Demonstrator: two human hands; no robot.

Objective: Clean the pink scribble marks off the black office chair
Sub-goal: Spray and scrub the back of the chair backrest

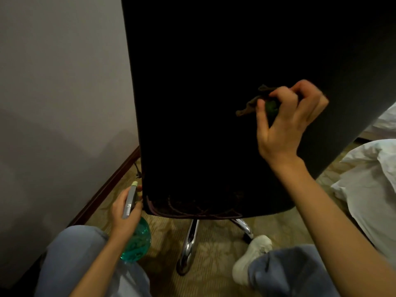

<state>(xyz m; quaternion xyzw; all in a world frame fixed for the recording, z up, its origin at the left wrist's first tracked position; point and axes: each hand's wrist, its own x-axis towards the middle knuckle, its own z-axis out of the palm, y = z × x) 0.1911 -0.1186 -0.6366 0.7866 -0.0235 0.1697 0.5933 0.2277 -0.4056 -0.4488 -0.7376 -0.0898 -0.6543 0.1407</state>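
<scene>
The back of the black office chair (203,103) fills the middle of the view. Faint pink scribble marks (192,207) run along its lower edge. My right hand (287,121) pinches a dark crumpled cloth (251,103) with a green patch against the chair back, right of centre. My left hand (125,213) grips the grey trigger head of a green spray bottle (137,243) beside the chair's lower left corner, next to my left knee.
The chair's chrome base legs (189,243) stand on patterned beige carpet. A pale wall (60,82) with a dark skirting board lies to the left. White bedding (370,181) sits at the right. My white shoe (252,256) and jeans-clad knees are at the bottom.
</scene>
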